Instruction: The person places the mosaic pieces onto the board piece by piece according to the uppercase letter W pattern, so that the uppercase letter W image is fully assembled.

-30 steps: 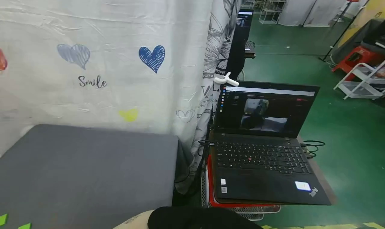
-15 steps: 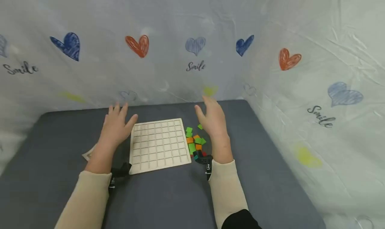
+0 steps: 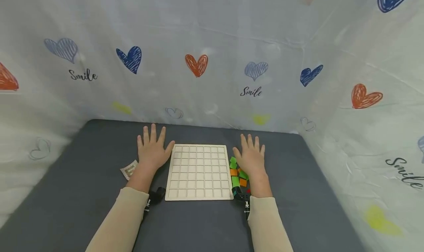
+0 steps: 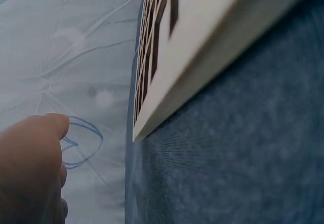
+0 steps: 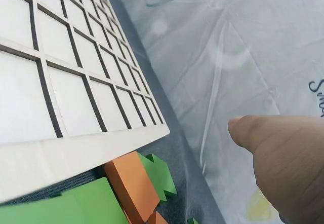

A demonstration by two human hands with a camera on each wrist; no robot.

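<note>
A pale wooden grid board [image 3: 200, 173] with bare square cells lies flat on the grey table between my two hands. My left hand [image 3: 152, 152] is at the board's left side, fingers straight and spread, thumb near its far left corner. On the other side, my right hand [image 3: 251, 158] is spread in the same way beside several green and orange blocks [image 3: 233, 172]. These blocks crowd along the board's right edge, partly hidden by the right hand and wrist mount. In the right wrist view, an orange block [image 5: 132, 183] sits close to the board's corner. Neither hand holds anything.
A small printed paper card [image 3: 129, 169] lies left of the board, beside the left wrist. The grey table [image 3: 198, 222] ends at a white curtain [image 3: 218, 31] printed with hearts, which closes in the back and sides. Black camera mounts sit on both wrists.
The head view has swung from a laptop beside the table round to the board. Both hands, raised half a second ago, are now lower and spread at the board's two sides.
</note>
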